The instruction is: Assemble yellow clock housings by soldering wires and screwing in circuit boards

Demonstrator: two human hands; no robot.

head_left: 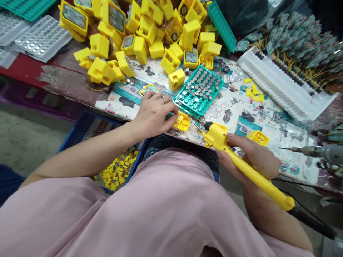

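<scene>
My left hand (157, 111), a ring on one finger, is curled at the table's front edge. Its thumb and fingertips close on the left side of a small open yellow plastic housing (182, 122); the exact contact is partly hidden. My right hand (250, 157) grips a yellow soldering gun (218, 136), whose metal tip points left toward the housing, close to its right side. Just behind the housing lies a green tray (199, 91) of small round silver cells. A yellow-rimmed flat piece (148, 89) rests behind my left hand.
Yellow housings (147, 30) are heaped at the back. A white foam rack (284, 85) with wired parts stands right, near an electric screwdriver (318, 151) and another yellow housing (258, 137). Clear trays (43, 37) lie far left. Below, a blue crate (77, 128) holds small yellow parts.
</scene>
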